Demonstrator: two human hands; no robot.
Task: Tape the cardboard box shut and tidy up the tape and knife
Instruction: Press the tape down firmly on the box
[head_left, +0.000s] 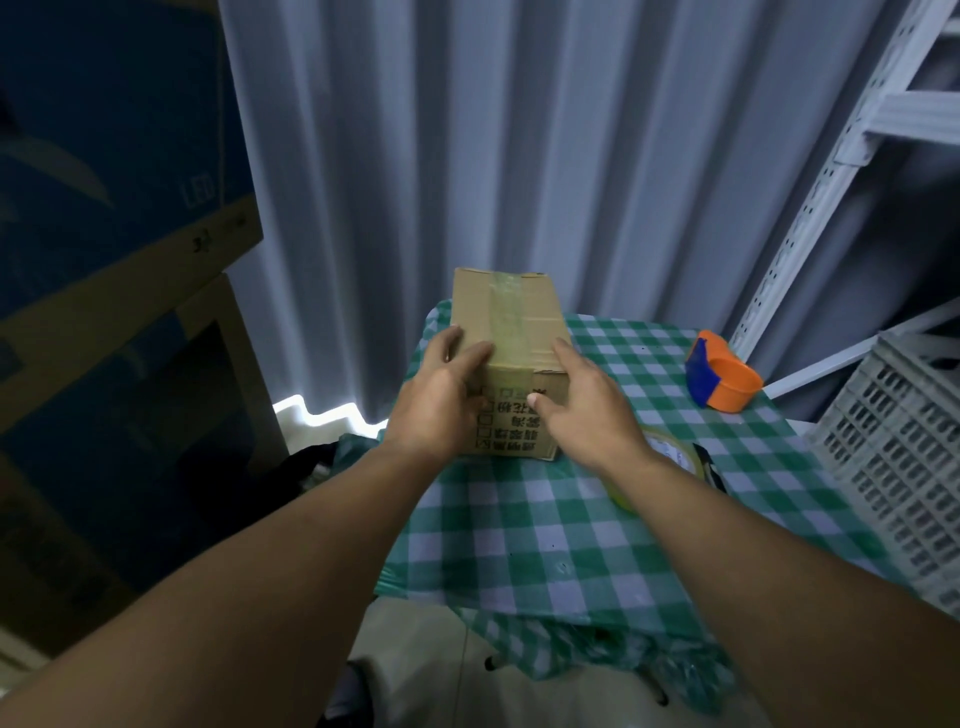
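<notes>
A small cardboard box (511, 322) stands on the green-checked tablecloth (545, 530), flaps down, with a strip of clear tape along its top seam. My left hand (441, 400) rests on the box's near left corner, fingers spread on the top. My right hand (582, 410) lies against the near right corner, thumb on the printed front face. A roll of clear tape (670, 457) lies flat just right of my right wrist, partly hidden by it. A dark, narrow object (711, 465), possibly the knife, lies beside the roll.
An orange and blue tape dispenser (719, 376) sits at the table's far right. A white plastic crate (904, 467) stands at the right edge, metal shelving (831, 171) behind it. Large cartons (119, 260) are stacked on the left. A corrugated wall is behind the table.
</notes>
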